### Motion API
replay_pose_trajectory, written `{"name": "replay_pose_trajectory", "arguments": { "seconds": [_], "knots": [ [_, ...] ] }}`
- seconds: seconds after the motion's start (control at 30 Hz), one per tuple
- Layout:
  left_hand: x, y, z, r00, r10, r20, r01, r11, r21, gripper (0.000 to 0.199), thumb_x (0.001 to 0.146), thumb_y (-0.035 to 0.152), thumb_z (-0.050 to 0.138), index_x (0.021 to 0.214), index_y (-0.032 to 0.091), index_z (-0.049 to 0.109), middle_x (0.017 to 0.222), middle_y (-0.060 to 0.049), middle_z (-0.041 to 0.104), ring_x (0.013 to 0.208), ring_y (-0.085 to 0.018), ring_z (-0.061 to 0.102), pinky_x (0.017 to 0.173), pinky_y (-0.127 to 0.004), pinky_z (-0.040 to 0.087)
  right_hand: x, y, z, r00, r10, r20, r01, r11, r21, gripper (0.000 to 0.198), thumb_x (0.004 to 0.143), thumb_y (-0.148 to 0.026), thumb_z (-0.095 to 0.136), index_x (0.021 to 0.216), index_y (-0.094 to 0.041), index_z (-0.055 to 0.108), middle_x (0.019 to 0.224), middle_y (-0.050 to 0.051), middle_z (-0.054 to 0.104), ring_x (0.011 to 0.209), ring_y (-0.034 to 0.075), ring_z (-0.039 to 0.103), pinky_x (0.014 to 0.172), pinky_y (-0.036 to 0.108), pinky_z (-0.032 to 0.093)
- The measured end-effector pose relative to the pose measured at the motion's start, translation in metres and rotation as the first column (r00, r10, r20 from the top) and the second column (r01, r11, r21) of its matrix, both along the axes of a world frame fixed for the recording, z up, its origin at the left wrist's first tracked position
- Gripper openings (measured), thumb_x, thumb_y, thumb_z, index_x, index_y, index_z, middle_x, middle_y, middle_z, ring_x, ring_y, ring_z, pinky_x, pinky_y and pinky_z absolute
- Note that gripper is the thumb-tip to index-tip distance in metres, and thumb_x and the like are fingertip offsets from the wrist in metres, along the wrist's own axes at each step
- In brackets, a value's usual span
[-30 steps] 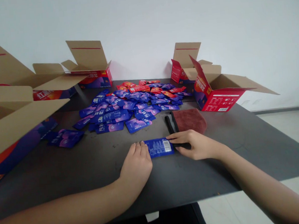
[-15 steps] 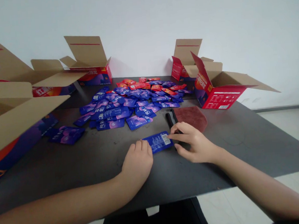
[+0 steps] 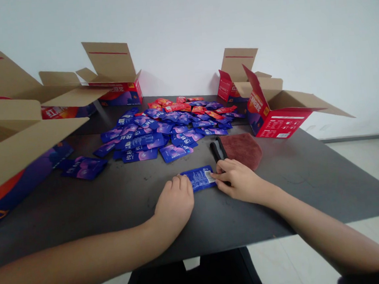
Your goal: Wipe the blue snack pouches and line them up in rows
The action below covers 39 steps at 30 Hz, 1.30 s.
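A blue pouch [image 3: 199, 179] lies on the grey table with its printed back and white barcode facing up. My left hand [image 3: 175, 203] is closed over the pouch's left end, hiding that edge. At the other end, my right hand [image 3: 239, 180] has its thumb and fingers drawn together on the pouch beside the barcode. Just behind the right hand rests a black-handled brush-like tool [image 3: 217, 149] against a reddish-brown plush pad [image 3: 242, 149]; the hand partly covers both.
A heap of blue pouches [image 3: 143, 141] and red sachets [image 3: 176, 107] spreads across the table's far middle. A few blue pouches [image 3: 85, 167] lie left. Open cartons stand left [image 3: 21, 172], back left [image 3: 123, 94], back right [image 3: 226, 86] and right [image 3: 280, 125].
My right hand has moved slightly left, and its fingers have closed from a spread pose onto the pouch's right end. My left hand stays on the left end.
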State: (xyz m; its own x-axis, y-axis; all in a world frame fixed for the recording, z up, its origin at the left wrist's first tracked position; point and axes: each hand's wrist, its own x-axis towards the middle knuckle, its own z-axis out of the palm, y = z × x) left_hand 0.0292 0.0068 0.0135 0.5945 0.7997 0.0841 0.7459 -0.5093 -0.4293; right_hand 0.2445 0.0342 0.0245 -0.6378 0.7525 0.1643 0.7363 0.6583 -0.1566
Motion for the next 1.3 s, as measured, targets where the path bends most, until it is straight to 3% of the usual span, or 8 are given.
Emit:
{"name": "replay_pose_trajectory", "arguments": {
  "seconds": [0.17,0.3,0.5,0.67,0.9,1.13,1.3],
  "knots": [
    [-0.001,0.002,-0.004,1.0,-0.021,0.023,0.021,1.0,0.02,0.035,0.085,0.003,0.044,0.115,-0.002,0.061,0.101,-0.021,0.066,0.088,-0.027,0.063,0.069,-0.035,0.048,-0.001,-0.002,-0.003,0.997,-0.023,-0.074,0.026,0.999,0.041,0.024,0.089,-0.021,0.049,0.093,-0.014,0.072,0.094,0.01,0.059,0.089,0.021,0.057,0.082,0.038,0.048],
    [-0.002,0.002,-0.008,0.998,-0.038,0.054,0.037,0.999,0.033,0.034,0.083,0.003,0.046,0.113,-0.001,0.062,0.099,-0.02,0.065,0.086,-0.028,0.062,0.067,-0.036,0.048,-0.003,-0.002,-0.01,0.979,0.07,-0.191,-0.06,0.997,0.054,0.034,0.088,-0.018,0.047,0.118,-0.01,0.062,0.121,0.016,0.058,0.111,0.024,0.056,0.096,0.04,0.047],
    [-0.001,0.0,-0.005,0.995,-0.021,0.1,0.023,1.0,-0.014,0.03,0.085,0.007,0.048,0.111,0.001,0.062,0.096,-0.018,0.065,0.084,-0.027,0.06,0.065,-0.035,0.046,-0.014,-0.008,-0.019,0.995,0.058,-0.087,-0.057,0.998,0.012,0.049,0.094,-0.03,0.043,0.132,0.0,0.05,0.137,0.024,0.048,0.13,0.028,0.044,0.11,0.042,0.037],
    [0.001,-0.001,-0.003,0.983,-0.005,0.185,0.018,0.998,-0.065,0.048,0.087,0.038,0.057,0.115,-0.001,0.061,0.107,-0.022,0.062,0.092,-0.031,0.058,0.07,-0.038,0.045,-0.017,-0.009,-0.019,0.999,0.036,-0.031,-0.036,0.999,0.021,0.049,0.094,-0.031,0.043,0.129,0.002,0.052,0.136,0.025,0.049,0.129,0.028,0.045,0.11,0.04,0.036],
    [0.002,0.001,-0.004,0.981,-0.012,0.193,0.02,0.999,-0.039,0.028,0.087,0.022,0.056,0.106,0.003,0.064,0.088,-0.015,0.062,0.082,-0.027,0.058,0.062,-0.036,0.041,-0.01,0.0,-0.021,0.989,0.096,-0.114,-0.093,0.995,0.032,0.044,0.088,-0.019,0.05,0.131,-0.006,0.053,0.136,0.018,0.051,0.127,0.025,0.048,0.109,0.04,0.039],
    [-0.002,0.008,-0.009,0.978,-0.079,0.193,0.076,0.997,0.021,0.02,0.085,0.016,0.054,0.099,0.005,0.064,0.081,-0.012,0.061,0.075,-0.027,0.058,0.059,-0.035,0.038,-0.007,0.005,-0.024,0.985,0.148,-0.083,-0.141,0.986,0.091,0.039,0.093,-0.02,0.045,0.128,-0.005,0.054,0.13,0.021,0.056,0.122,0.026,0.053,0.103,0.041,0.046],
    [-0.009,0.029,0.002,0.971,-0.12,0.209,0.123,0.992,-0.002,0.017,0.084,0.007,0.047,0.085,0.013,0.063,0.077,-0.008,0.063,0.072,-0.024,0.061,0.062,-0.035,0.037,-0.007,0.003,-0.015,0.984,0.116,-0.137,-0.108,0.992,0.066,0.034,0.096,-0.025,0.041,0.124,-0.012,0.056,0.117,0.016,0.065,0.105,0.024,0.063,0.09,0.04,0.052]
  ]
}}
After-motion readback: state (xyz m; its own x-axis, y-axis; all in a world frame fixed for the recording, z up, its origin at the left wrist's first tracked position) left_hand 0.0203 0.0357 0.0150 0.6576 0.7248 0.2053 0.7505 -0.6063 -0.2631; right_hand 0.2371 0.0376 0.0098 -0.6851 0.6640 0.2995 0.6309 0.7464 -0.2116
